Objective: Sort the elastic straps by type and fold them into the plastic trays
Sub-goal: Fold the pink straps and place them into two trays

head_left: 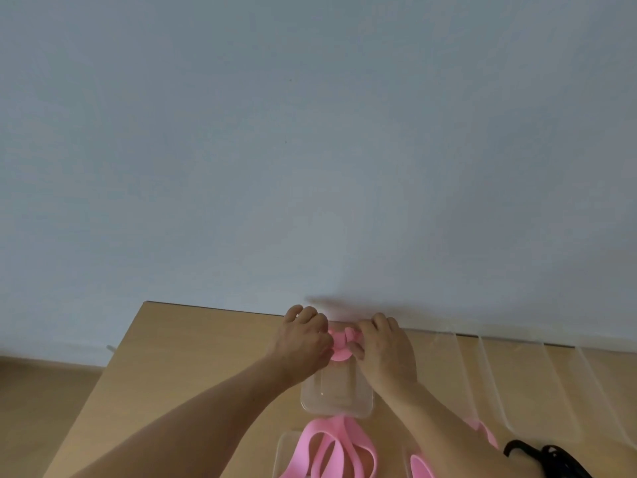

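left grip (303, 336) and right grip (386, 346), fingers curled, pinch a smooth pink strap (341, 353) bunched into loops over the far end of a clear round-cornered plastic tray (336, 400) on the pale wood tabletop (189, 357); flat pink loops (331, 450) lie nearer, over another clear tray (283, 450)

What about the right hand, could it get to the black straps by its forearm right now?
Probably yes, once it lets go. The right hand pinches the pink strap with the left hand at the far end of the clear tray. The black straps lie uncovered beside that forearm.
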Demonstrator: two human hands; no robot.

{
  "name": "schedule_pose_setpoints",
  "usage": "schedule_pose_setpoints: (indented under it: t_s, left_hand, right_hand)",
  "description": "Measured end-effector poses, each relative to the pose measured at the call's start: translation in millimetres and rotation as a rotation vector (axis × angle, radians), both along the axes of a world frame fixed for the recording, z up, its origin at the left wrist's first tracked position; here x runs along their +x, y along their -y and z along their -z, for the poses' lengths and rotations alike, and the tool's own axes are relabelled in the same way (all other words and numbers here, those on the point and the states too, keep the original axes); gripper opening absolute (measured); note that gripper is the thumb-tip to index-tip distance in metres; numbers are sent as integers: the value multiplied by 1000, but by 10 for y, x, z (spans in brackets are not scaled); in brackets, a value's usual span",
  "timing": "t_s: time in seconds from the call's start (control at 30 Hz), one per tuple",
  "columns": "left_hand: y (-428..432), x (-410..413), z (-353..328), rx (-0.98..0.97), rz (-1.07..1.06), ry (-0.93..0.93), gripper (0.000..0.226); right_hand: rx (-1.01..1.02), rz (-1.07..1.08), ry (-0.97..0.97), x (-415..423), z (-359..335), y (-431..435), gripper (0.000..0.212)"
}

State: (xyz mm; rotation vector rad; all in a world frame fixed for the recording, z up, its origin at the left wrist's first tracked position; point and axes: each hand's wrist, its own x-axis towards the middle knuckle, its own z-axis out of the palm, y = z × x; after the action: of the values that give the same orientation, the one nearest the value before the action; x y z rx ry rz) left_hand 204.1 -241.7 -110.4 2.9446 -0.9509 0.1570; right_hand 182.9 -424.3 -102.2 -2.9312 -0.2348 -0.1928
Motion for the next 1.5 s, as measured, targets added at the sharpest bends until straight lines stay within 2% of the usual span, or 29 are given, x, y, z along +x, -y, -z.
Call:
schedule_pose_setpoints:
  t_s: [0.1, 0.2, 0.27, 0.33, 0.53, 0.7, 0.83, 0.93, 1.07, 1.2, 1.33, 1.43, 1.5]
  left_hand:
    - [61, 25, -18, 102, -39, -67, 10]
    - [109, 70, -130, 101, -67, -152, 12]
    - [98, 69, -151, 53, -68, -186, 20]
    - [62, 52, -176, 13, -74, -190, 26]
    - [-44, 4, -193, -182, -133, -165, 13]
    - [-119, -33, -205, -276, -172, -143, 39]
    - [-119, -85, -212, -352, -211, -99, 33]
    - [-123, -96, -230, -379, -227, -99, 40]
    - [-127, -88, -287, -341, -245, -200, 57]
    - [-155, -94, -231, -247, -232, -217, 46]
    - [-123, -109, -227, -174, -124, -143, 37]
    - [-70, -134, -279, -83, -49, -251, 33]
    - [-79, -139, -267, -51, -46, -295, 30]
  right_hand:
    - [-15, -14, -25, -1, 11, -22, 36]
    - [10, -25, -64, 38, -8, -9, 29]
    - [68, -5, -99, 50, -46, 7, 17]
    - [142, 10, -198, 55, -100, -6, 19]
    - [272, 61, -316, 62, -179, -46, 20]
    - [439, 124, -320, 55, -217, -16, 11]
    - [498, 154, -316, 54, -211, -37, 9]
    - [529, 169, -276, 45, -186, -36, 17]
    - [515, 190, -251, 54, -208, -29, 16]
    - [447, 202, -262, 81, -212, -30, 21]
    - [424, 179, -247, 76, -203, -17, 25]
    - [417, 147, -202, 52, -219, -15, 25]
    - [334, 35, -212, 14, -233, -21, 24]
